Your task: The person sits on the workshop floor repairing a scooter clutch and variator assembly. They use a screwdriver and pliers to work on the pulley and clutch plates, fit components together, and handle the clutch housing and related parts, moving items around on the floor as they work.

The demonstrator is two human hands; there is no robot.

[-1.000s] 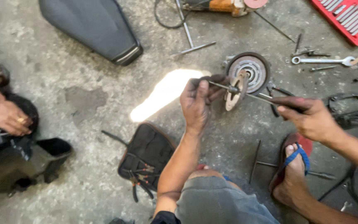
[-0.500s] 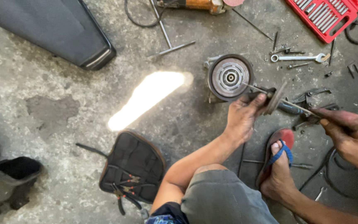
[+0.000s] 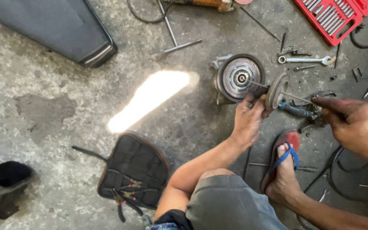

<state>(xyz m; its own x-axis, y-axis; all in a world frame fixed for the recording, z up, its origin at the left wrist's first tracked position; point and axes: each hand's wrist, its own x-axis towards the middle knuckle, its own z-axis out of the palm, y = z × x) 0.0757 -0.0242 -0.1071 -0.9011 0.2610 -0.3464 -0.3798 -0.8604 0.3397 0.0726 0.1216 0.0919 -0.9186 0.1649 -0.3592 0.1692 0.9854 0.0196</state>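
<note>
Left hand [image 3: 248, 120]: closed around metal disc [image 3: 276, 90], above concrete floor [image 3: 64, 110].
Right hand [image 3: 354, 121]: pinching thin rod [image 3: 297, 98] through disc.
Pulley assembly [image 3: 240, 77]: floor, just left of disc.
Wrench [image 3: 306, 60]: far right.

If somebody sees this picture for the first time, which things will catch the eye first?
The left hand holds a round metal disc at centre right, while the right hand passes a thin rod through it. Behind them, a ribbed round pulley assembly stands on the concrete floor. A bright sunlight patch lies left of it.
</note>
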